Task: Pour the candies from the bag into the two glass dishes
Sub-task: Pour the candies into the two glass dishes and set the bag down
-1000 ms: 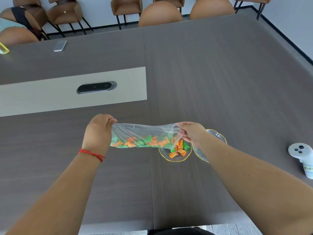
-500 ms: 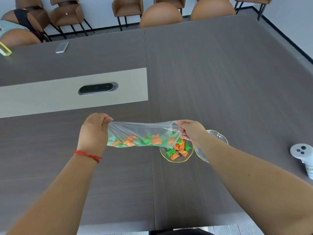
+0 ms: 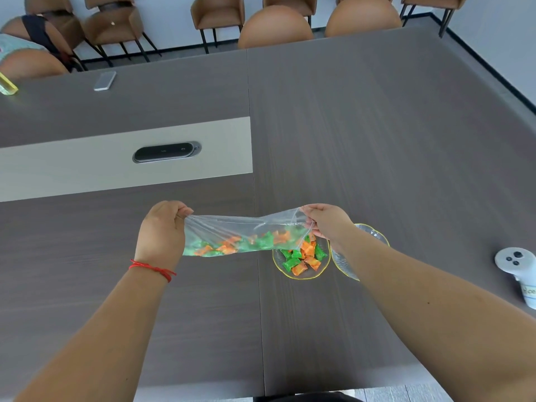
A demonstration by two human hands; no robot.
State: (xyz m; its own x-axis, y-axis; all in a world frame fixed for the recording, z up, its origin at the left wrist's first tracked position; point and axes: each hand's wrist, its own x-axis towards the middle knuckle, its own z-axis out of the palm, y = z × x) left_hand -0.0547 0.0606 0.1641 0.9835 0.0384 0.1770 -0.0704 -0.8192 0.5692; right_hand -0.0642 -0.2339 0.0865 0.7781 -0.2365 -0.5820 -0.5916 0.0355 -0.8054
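Note:
A clear plastic bag [image 3: 232, 227] with orange and green candies [image 3: 255, 242] in it hangs stretched sideways between my hands, above the table. My left hand [image 3: 162, 230] grips its closed left end. My right hand [image 3: 327, 221] pinches the open right end over the left glass dish [image 3: 281, 271]. That dish has a yellow rim and holds several orange and green candies [image 3: 303, 258]. The right glass dish [image 3: 374, 236] sits beside it, mostly hidden under my right forearm; I cannot see any candy in it.
A white controller [image 3: 519, 268] lies at the table's right edge. A black cable hatch [image 3: 166, 152] sits in a beige strip of the dark table [image 3: 377, 140]. A phone [image 3: 104, 80] lies far left. Brown chairs [image 3: 214, 13] line the far side.
More candies have dropped from the bag's right end into the left dish. Both hands stay gripping the bag, and the candies inside have slid rightward.

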